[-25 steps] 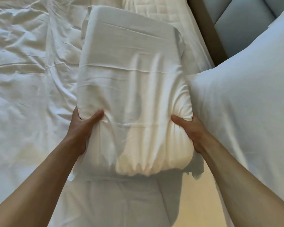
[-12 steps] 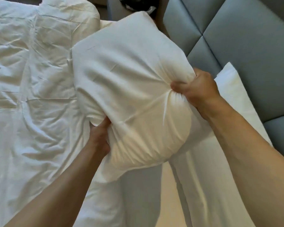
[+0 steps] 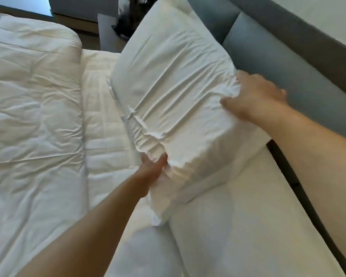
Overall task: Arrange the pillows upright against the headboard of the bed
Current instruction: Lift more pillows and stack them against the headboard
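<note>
You are gripping a white pillow (image 3: 174,92) with both hands: your left hand (image 3: 152,172) is pinching its lower edge, and your right hand (image 3: 254,100) is clutching its upper edge beside the grey padded headboard (image 3: 300,76). The pillow is leaning tilted against the headboard, its near end overlapping a second white pillow (image 3: 238,222) lying along the headboard. A rumpled white duvet (image 3: 32,120) is covering the bed to your left. Something dark, too blurred to identify, is sitting beyond the pillow's far corner.
</note>
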